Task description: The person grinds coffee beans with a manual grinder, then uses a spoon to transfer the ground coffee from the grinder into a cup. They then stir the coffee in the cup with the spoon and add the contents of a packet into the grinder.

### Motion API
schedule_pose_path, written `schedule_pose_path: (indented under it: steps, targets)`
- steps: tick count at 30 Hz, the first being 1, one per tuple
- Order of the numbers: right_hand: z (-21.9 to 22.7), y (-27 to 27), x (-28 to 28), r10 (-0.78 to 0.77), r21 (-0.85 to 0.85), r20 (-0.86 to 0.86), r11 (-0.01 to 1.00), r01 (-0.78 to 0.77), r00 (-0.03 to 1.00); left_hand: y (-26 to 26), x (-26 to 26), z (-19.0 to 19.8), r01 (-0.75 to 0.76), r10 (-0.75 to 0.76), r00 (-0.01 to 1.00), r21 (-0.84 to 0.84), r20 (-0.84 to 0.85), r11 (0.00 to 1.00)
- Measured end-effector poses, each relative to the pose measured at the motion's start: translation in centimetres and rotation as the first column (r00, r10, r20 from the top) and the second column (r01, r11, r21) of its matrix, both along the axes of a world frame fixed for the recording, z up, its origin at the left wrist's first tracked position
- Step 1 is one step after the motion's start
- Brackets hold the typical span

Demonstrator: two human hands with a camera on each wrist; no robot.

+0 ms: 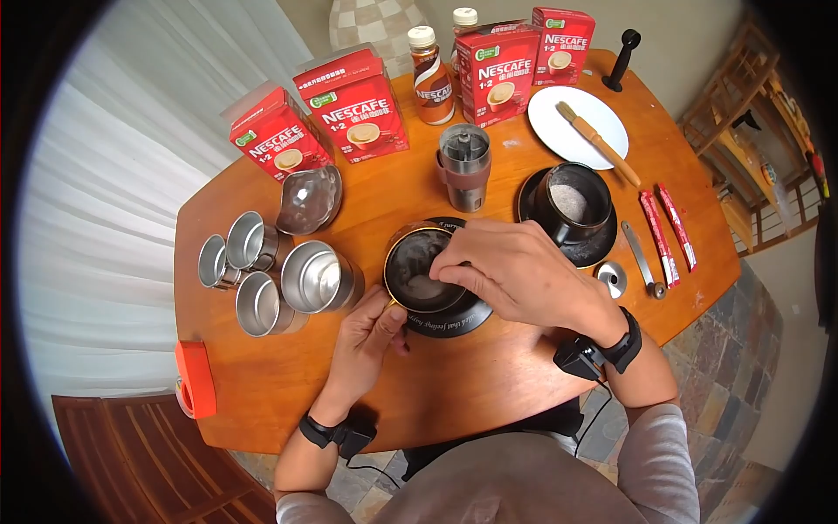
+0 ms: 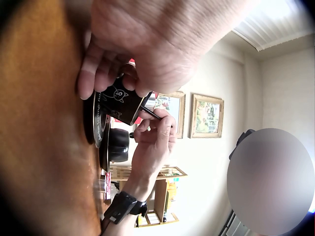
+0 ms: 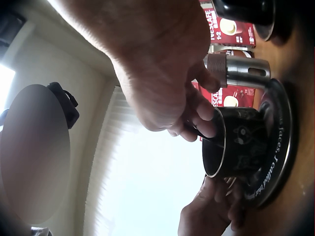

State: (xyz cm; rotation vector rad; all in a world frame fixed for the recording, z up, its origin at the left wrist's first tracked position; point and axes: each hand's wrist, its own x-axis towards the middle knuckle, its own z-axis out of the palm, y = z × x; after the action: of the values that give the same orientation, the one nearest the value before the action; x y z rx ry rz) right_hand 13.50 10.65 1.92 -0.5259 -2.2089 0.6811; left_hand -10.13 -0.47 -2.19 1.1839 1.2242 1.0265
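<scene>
A black cup with a gold rim (image 1: 403,272) stands on a black saucer with white lettering (image 1: 445,327), pale powder or liquid inside it. The left hand (image 1: 362,339) grips the cup at its near left side, thumb by the rim. Over the cup, the right hand (image 1: 524,272) pinches a thin dark stick (image 2: 150,112), whose lower end goes down into the cup. In the right wrist view the black cup (image 3: 246,142) shows cat drawings, with the right hand (image 3: 162,73) at its mouth and the left hand (image 3: 204,214) against its side.
Steel cups (image 1: 316,278) and a glass dish (image 1: 310,201) stand left. Behind are a grinder (image 1: 464,170), red boxes (image 1: 356,105) and bottles (image 1: 432,83). Right are a second black cup (image 1: 567,231), a white plate (image 1: 554,131) with a brush (image 1: 598,142), red sachets (image 1: 659,240) and a metal spoon (image 1: 640,253).
</scene>
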Motion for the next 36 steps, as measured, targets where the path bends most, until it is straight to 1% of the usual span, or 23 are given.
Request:
schedule_pose_path:
  steps: [1, 4, 7, 10, 13, 19, 22, 25, 28, 31, 34, 36]
  targets:
    - [-0.03, -0.01, -0.03, 0.008, 0.008, -0.004, 1.000, -0.008, 1.000, -0.04, -0.11, -0.14, 0.006, -0.006, 1.000, 0.008, -0.016, 1.000]
    - [0.23, 0.05, -0.18, -0.048, 0.048, -0.063, 0.998, 0.051, 0.997, -0.09, -0.51, -0.73, 0.021, -0.020, 0.998, 0.022, -0.052, 1.000]
    - [0.23, 0.10, 0.04, -0.049, 0.039, -0.017, 0.998, 0.050, 0.999, -0.08, -0.61, -0.73, 0.026, -0.024, 0.998, 0.020, -0.062, 0.999]
    - [0.16, 0.01, 0.10, -0.018, 0.009, 0.013, 1.000, 0.018, 1.000, -0.02, -0.51, -0.55, 0.028, -0.027, 0.998, 0.024, -0.063, 0.999]
    - [0.03, -0.23, -0.50, -0.037, 0.019, -0.067, 0.999, 0.038, 0.997, 0.00, -0.41, -0.51, 0.024, -0.023, 0.999, 0.023, -0.048, 0.999]
    - [-0.12, -0.53, -0.29, 0.013, -0.022, 0.038, 1.000, -0.012, 0.999, -0.04, -0.09, -0.04, 0.010, -0.010, 1.000, 0.013, -0.016, 1.000]
    - [-0.21, -0.32, -0.65, -0.028, 0.021, -0.062, 0.999, 0.030, 0.998, -0.05, -0.21, -0.25, 0.014, -0.014, 1.000, 0.017, -0.022, 1.000]
    - [0.12, -0.22, -0.29, -0.019, 0.022, -0.013, 1.000, 0.019, 1.000, -0.12, -0.59, -0.81, 0.024, -0.023, 0.999, 0.017, -0.044, 1.000]
    - [0.09, -0.15, -0.20, -0.021, 0.011, -0.008, 1.000, 0.022, 1.000, -0.08, -0.61, -0.92, 0.023, -0.022, 0.999, 0.020, -0.037, 1.000]
    - [0.21, -0.12, -0.30, -0.049, 0.047, -0.039, 0.998, 0.051, 0.998, -0.09, -0.59, -0.89, 0.025, -0.024, 0.999, 0.022, -0.036, 0.999]
    - [0.40, -0.11, 0.05, -0.010, 0.027, 0.033, 1.000, 0.010, 0.999, -0.10, -0.57, -0.82, 0.026, -0.025, 0.999, 0.021, -0.041, 0.999]
    - [0.38, -0.07, -0.07, -0.052, 0.054, -0.027, 0.997, 0.053, 0.998, -0.07, -0.57, -0.82, 0.025, -0.024, 0.999, 0.017, -0.040, 1.000]
